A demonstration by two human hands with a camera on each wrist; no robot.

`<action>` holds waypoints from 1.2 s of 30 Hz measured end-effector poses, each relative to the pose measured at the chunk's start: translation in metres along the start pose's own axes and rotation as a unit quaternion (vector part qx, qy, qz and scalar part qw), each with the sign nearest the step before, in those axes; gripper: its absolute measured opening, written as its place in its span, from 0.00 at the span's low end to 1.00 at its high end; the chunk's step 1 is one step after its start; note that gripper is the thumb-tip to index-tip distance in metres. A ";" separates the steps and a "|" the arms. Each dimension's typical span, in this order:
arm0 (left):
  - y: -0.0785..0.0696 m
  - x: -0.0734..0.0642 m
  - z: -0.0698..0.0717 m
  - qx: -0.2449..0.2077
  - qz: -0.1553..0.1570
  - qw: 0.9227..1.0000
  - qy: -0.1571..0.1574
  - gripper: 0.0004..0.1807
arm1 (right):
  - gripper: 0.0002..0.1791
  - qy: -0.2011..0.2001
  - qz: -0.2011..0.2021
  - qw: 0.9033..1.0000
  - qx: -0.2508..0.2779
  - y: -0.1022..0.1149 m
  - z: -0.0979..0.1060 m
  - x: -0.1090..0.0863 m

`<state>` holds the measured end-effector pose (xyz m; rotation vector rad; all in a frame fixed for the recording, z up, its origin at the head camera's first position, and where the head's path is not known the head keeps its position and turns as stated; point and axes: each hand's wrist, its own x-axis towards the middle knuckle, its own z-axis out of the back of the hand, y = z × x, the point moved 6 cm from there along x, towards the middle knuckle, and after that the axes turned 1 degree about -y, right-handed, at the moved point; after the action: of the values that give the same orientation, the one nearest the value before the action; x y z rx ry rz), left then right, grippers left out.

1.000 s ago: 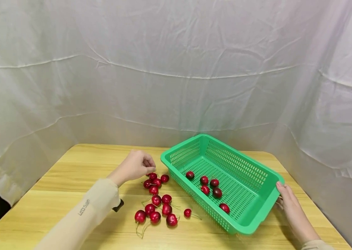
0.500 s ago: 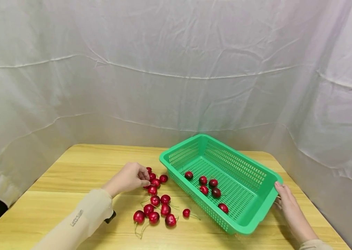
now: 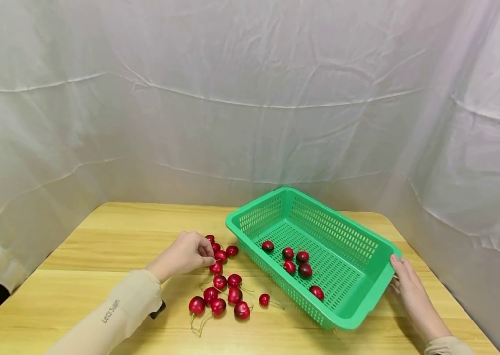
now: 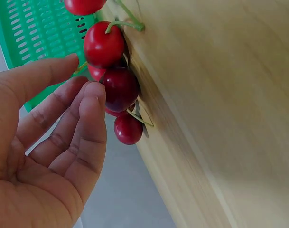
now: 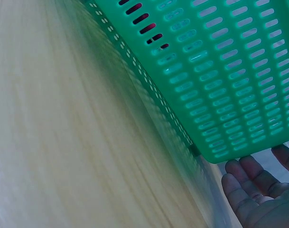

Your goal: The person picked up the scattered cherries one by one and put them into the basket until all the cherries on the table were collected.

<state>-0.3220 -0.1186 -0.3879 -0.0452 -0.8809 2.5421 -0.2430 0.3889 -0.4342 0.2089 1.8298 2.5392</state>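
Several red cherries with green stems lie on the table left of a green plastic basket. My left hand [image 3: 185,252] reaches to the far group, its fingertips beside a cherry [image 3: 216,267]. In the left wrist view a gap shows between thumb and fingers [image 4: 93,107], close to a dark cherry [image 4: 120,89] and a stem; nothing is clearly held. My right hand [image 3: 414,296] grips the near right end of the basket [image 3: 385,291], thumb on the rim and fingers below, partly hidden. Several cherries [image 3: 302,257] sit inside the basket.
Cherries with long stems [image 3: 218,307] are spread on the near part of the wooden table [image 3: 112,236]. One small cherry [image 3: 264,300] lies apart, close to the basket's side. A pale cloth [image 3: 250,138] hangs behind and around the table.
My left hand has come nearer and slightly left from the far tip of the cherry group, then stayed almost still. The right hand and basket have hardly moved.
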 end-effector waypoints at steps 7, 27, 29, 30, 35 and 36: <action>0.000 -0.001 -0.003 0.002 -0.007 1.000 0.001 0.09 | 0.23 -0.001 -0.002 1.000 0.003 0.000 -0.001 -0.001; -0.002 -0.001 -0.002 0.026 -0.014 0.999 -0.017 0.09 | 0.30 -0.001 -0.006 1.000 -0.010 -0.001 -0.001 0.000; -0.003 -0.001 -0.001 0.026 -0.017 0.999 -0.017 0.09 | 0.28 -0.002 -0.003 1.000 -0.007 0.000 -0.001 -0.001; -0.003 -0.002 -0.001 0.025 -0.016 0.999 -0.017 0.09 | 0.28 -0.002 -0.003 1.000 -0.007 0.000 -0.001 -0.001; -0.004 -0.002 0.002 0.023 -0.017 0.999 -0.021 0.08 | 0.35 0.001 -0.012 1.000 -0.011 -0.001 -0.001 -0.001; -0.004 -0.001 0.003 0.024 -0.019 0.999 -0.023 0.08 | 0.36 0.001 -0.014 1.000 -0.011 -0.002 -0.001 0.000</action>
<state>-0.3198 -0.1179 -0.3830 0.0429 -0.8303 2.5370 -0.2428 0.3888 -0.4361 0.1783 1.7902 2.5410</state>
